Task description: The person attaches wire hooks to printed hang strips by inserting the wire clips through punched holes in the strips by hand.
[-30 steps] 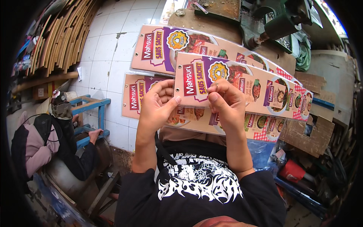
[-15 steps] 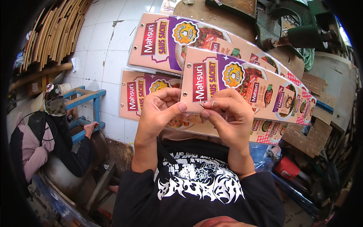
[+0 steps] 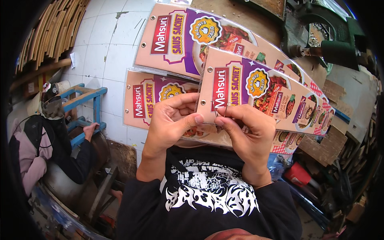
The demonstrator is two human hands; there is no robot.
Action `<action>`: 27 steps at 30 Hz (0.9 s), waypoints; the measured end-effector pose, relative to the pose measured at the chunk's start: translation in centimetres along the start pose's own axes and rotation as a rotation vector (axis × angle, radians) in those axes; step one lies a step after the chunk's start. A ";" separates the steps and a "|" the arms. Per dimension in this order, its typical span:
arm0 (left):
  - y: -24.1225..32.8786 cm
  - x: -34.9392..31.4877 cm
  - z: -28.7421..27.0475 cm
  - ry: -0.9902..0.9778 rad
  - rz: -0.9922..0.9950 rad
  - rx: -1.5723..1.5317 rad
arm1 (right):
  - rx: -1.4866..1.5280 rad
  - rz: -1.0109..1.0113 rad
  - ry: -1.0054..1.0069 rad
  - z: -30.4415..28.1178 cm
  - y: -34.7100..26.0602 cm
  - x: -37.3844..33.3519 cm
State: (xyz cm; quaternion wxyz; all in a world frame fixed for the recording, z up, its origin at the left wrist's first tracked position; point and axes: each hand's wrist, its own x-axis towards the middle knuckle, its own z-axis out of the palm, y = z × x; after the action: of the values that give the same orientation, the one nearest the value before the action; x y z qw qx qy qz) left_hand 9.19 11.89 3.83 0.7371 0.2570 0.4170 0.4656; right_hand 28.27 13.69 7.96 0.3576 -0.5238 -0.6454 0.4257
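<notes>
Thin bent wire (image 3: 216, 113) held at the front placard (image 3: 266, 94)'s near-left corner

The left hand (image 3: 172, 122) grasps the front placard by that corner. The right hand (image 3: 253, 132) pinches the wire between thumb and forefinger over the placard's near edge, close to the nearer of two metal eyelets (image 3: 203, 102). A second placard (image 3: 192, 40) lies beyond the front placard, partly covered by it; a third placard (image 3: 154, 90) shows to its left. Beyond its right end stands a green machine (image 3: 340, 52).

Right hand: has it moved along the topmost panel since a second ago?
Yes. Judged against the lower eyelet on the topmost panel, the right hand has moved left, closer to that eyelet.
</notes>
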 end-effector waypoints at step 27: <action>-1.0 0.1 -1.0 -0.085 0.092 0.018 | -0.116 0.005 0.131 2.1 -0.5 -0.6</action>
State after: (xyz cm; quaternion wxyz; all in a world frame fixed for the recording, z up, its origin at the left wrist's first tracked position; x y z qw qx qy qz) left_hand 8.82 11.53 2.55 0.7296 0.3023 0.3770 0.4839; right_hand 26.33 12.66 7.66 0.3672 -0.5717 -0.6429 0.3535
